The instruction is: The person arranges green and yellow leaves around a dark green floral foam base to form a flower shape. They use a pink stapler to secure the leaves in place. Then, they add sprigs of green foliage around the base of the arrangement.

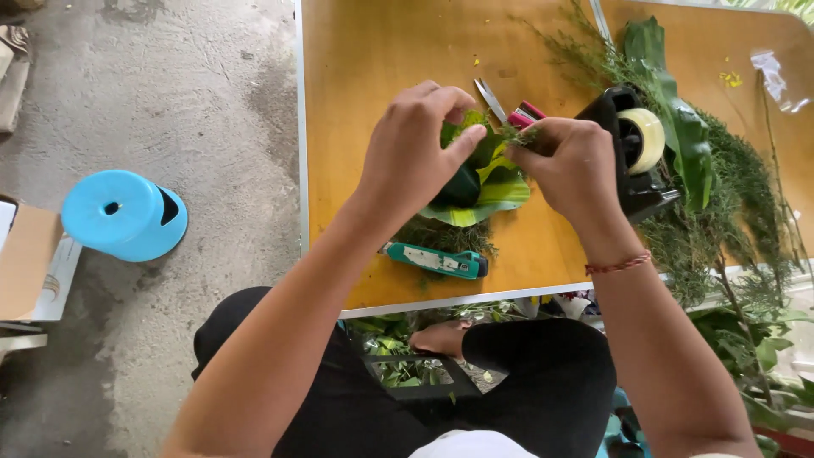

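Scissors (500, 106): only one blade tip and red handles show, the rest behind right hand (572, 165). Leaf bundle (479, 182) partly covered by left hand (411, 157). Cardboard box (25, 259) cut by left edge. Both forearms cut by the bottom edge.

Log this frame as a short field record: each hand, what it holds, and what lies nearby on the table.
left hand: gripping folded green leaves from above
right hand: pinching a small green sprig at the leaves' top
table: orange top
stapler: teal, lying in front of the leaves
scissors: behind the hands, partly hidden
tape dispenser: black, right of the hands
loose foliage: piled at right
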